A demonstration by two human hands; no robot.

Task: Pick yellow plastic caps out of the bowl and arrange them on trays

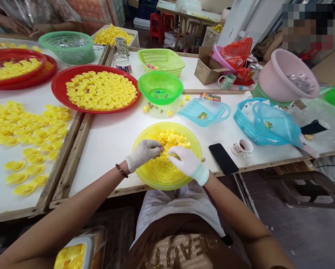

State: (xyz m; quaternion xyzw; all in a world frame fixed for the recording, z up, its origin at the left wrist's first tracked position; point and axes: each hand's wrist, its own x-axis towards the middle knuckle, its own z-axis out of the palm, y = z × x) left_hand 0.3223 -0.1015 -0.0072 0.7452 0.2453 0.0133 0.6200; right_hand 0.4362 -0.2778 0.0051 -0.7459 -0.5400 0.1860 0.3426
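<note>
Left hand (145, 152), right hand (186, 161): gloved, fingertips curled inward, pinched item unclear | yellow cups (171, 139): heaped in yellow basin (196, 149) beyond small bits (167, 172) | risk: glove fabric dulling grip, dropping piece; forearm knock tipping basin at table edge (119, 192).

To the right of the right hand (186, 161), a black phone (223, 158) lay flat, a patterned cup (236, 149) of dark liquid near it. Farther ahead, a green mug (228, 81) stood by an open cardboard box (205, 73). Red stools (155, 30) were noted well beyond.
</note>
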